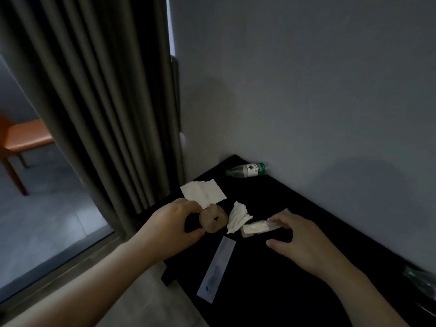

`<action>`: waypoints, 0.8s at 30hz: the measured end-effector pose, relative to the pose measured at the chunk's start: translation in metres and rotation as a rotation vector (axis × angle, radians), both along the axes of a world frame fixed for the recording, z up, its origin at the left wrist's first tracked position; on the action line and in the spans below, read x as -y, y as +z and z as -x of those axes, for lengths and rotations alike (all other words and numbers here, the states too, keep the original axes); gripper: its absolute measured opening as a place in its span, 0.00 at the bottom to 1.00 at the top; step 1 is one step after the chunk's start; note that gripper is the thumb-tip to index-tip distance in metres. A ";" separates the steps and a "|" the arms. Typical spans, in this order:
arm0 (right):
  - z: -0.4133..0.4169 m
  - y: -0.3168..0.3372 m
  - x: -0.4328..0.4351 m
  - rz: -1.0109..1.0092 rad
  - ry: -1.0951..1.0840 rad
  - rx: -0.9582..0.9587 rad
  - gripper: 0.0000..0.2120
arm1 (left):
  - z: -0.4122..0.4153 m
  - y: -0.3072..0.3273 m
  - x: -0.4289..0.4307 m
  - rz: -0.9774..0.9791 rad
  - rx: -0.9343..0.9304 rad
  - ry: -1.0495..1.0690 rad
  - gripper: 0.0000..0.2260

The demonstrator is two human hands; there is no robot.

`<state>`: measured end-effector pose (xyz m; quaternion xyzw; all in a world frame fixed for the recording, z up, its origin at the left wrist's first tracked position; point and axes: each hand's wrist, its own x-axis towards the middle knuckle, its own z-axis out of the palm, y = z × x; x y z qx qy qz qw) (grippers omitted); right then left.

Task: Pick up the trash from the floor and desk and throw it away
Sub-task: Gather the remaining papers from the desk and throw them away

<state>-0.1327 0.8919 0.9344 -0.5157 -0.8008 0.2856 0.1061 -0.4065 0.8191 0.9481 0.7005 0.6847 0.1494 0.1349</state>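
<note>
The left hand [174, 223] grips a brown wad [213, 220]. The right hand [297, 239], fingers spread, is nearer the packet [256, 228], which lies on the desk [283, 291] just left of its fingertips, long axis left to right.

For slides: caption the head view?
Left hand grips brown lump; right hand reaches for a wrapper on the black desk.

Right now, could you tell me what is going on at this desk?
A person is clearing trash off the black desk. The left hand grips a brown crumpled lump, while the right hand, fingers spread, reaches for a small clear wrapper. A flat tissue, a crumpled tissue, a long paper sleeve and a plastic bottle on its side lie on the desk.
</note>
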 end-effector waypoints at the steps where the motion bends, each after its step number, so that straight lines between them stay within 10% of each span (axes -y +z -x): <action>1: 0.000 -0.006 -0.012 0.010 -0.013 -0.010 0.22 | 0.002 -0.004 -0.014 0.015 -0.002 -0.006 0.18; 24: 0.029 -0.109 -0.112 0.231 -0.327 0.033 0.20 | 0.035 -0.113 -0.184 0.376 0.061 -0.188 0.16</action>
